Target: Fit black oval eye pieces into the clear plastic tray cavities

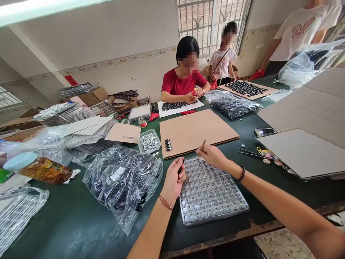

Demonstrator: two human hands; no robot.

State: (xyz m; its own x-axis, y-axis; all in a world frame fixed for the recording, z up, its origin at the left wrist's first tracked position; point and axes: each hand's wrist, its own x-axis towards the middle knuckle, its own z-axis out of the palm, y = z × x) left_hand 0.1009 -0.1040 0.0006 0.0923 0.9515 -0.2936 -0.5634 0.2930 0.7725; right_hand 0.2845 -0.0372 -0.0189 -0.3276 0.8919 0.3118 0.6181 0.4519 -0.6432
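Note:
My left hand (174, 181) is closed around a small black piece (180, 169), mostly hidden by the fingers, at the tray's far left corner. In my right hand (214, 156) is a thin stick-like tool with a wooden-coloured handle (203, 144). Its lower end points down at the far edge of a clear plastic tray (212, 196), which is filled with rows of round silvery pieces. Beyond the tray lies a brown cardboard sheet (199, 131); several black oval pieces with pale centres (168, 145) form a column at its left edge.
A clear bag of black pieces (121, 180) lies left of my arm, near a plastic box of silver discs (150, 143). Tweezers (252, 154) and a phone (265, 132) are on the right. Across the green table (70, 219), a person in red (185, 86) handles small pieces.

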